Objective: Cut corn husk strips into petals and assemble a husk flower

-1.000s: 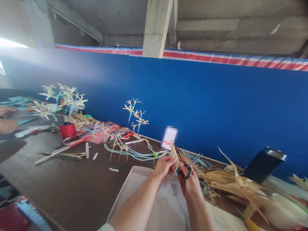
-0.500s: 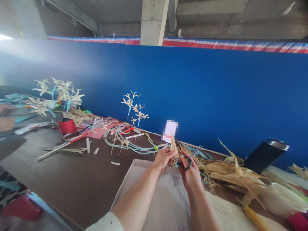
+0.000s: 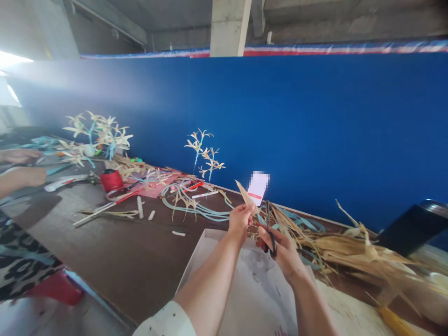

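My left hand (image 3: pixel 241 221) pinches a pointed piece of pale dried husk (image 3: pixel 245 195) that stands up and leans left. Just to its right, my right hand (image 3: pixel 283 252) has its fingers in the dark handles of a pair of scissors (image 3: pixel 268 219). The blades point upward, apart from the husk, and look closed together. Both hands are above the far edge of a shallow white box (image 3: pixel 199 254). Behind the husk a phone (image 3: pixel 257 193) with a blurred-out screen leans at the blue panel.
Dried husks (image 3: pixel 343 249) and a dark bottle (image 3: pixel 413 228) lie to the right. Leftward are pale blue cords (image 3: pixel 196 212), husk flowers (image 3: pixel 210 163), a red spool (image 3: pixel 111 179) and a white-handled tool (image 3: pixel 66 182). Another person's hands (image 3: pixel 31 179) are at the far left.
The husk piece has swung from near upright to a leftward lean. The scissors have turned from pointing up-right to nearly straight up, and their blades have come together. The view has shifted right.
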`<move>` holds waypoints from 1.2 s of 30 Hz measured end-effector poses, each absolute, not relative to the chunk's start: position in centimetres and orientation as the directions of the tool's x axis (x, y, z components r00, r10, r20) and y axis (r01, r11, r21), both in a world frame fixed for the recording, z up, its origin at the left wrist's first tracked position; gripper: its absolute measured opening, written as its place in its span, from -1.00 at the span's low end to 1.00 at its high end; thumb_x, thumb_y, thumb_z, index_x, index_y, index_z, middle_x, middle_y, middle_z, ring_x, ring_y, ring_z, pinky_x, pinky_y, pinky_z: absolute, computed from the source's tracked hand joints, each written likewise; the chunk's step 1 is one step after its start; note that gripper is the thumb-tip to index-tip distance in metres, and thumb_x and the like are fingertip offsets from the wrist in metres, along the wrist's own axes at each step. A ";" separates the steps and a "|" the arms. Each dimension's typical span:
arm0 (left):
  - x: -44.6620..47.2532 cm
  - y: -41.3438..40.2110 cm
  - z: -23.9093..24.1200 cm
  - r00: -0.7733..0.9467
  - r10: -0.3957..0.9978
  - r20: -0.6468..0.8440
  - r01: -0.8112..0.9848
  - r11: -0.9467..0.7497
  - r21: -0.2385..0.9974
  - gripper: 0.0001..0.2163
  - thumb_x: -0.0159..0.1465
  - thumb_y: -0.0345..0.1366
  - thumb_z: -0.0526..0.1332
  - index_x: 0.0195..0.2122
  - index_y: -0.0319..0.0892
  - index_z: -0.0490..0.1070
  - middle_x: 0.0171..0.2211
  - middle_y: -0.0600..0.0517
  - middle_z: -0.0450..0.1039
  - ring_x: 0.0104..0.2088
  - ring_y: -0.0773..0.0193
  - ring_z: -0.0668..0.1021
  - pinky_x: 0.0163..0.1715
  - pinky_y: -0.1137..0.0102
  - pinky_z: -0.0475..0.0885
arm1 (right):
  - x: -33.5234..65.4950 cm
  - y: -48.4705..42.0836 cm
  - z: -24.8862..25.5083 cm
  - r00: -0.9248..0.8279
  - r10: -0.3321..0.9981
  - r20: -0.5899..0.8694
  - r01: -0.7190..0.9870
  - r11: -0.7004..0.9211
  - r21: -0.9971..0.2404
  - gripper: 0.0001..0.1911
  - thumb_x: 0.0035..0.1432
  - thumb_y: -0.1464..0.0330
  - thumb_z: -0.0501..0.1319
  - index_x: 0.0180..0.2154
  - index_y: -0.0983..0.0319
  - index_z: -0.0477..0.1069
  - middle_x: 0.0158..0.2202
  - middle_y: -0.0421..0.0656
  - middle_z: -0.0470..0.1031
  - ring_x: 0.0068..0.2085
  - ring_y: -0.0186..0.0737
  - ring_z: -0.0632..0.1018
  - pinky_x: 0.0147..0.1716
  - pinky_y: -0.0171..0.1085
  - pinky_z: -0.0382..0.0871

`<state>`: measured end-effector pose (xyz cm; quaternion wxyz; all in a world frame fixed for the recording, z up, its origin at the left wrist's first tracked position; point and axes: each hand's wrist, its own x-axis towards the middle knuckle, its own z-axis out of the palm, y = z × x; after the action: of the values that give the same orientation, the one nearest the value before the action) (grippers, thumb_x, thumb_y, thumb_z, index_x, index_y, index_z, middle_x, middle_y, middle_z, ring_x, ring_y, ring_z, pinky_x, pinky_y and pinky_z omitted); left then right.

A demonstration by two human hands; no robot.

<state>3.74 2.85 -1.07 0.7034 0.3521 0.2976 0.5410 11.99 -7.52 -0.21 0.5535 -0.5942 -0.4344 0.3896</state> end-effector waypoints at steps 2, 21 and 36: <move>3.8 3.0 -1.1 0.218 0.975 -0.045 -0.558 0.162 0.814 -0.63 -0.12 -0.08 0.35 -0.57 -0.24 0.24 -0.76 0.21 0.10 -0.74 0.56 0.14 -0.72 0.54 -0.02 | 12.1 -7.5 -0.3 0.294 0.956 -0.002 0.124 -0.040 -0.991 -0.43 -0.12 0.06 0.30 -0.12 0.30 0.49 -0.60 -0.16 0.43 -0.56 -0.31 0.36 -0.63 -0.37 0.12; 3.5 2.5 -0.5 0.230 0.973 -0.012 -0.473 0.123 0.873 -0.71 -0.05 -0.11 0.31 -0.57 -0.24 0.32 -0.79 0.19 0.12 -0.76 0.52 0.19 -0.74 0.55 0.01 | 12.0 -7.3 -0.4 0.304 0.951 -0.051 0.245 -0.130 -0.961 -0.47 -0.13 0.07 0.30 -0.14 0.24 0.51 -0.65 -0.21 0.41 -0.60 -0.31 0.34 -0.62 -0.34 0.11; 3.5 2.3 -0.4 0.262 0.965 0.004 -0.461 0.122 0.879 -0.68 -0.06 -0.07 0.32 -0.58 -0.24 0.32 -0.79 0.19 0.11 -0.76 0.52 0.17 -0.74 0.54 0.01 | 11.6 -7.6 0.2 0.338 0.941 -0.023 0.253 -0.114 -0.961 -0.49 -0.14 0.05 0.29 -0.19 0.24 0.53 -0.67 -0.22 0.38 -0.61 -0.32 0.34 -0.62 -0.35 0.10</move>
<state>3.53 2.26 -0.38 0.6820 0.4072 0.3095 0.5228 11.63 -7.57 0.21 0.4868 -0.6574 -0.4539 0.3533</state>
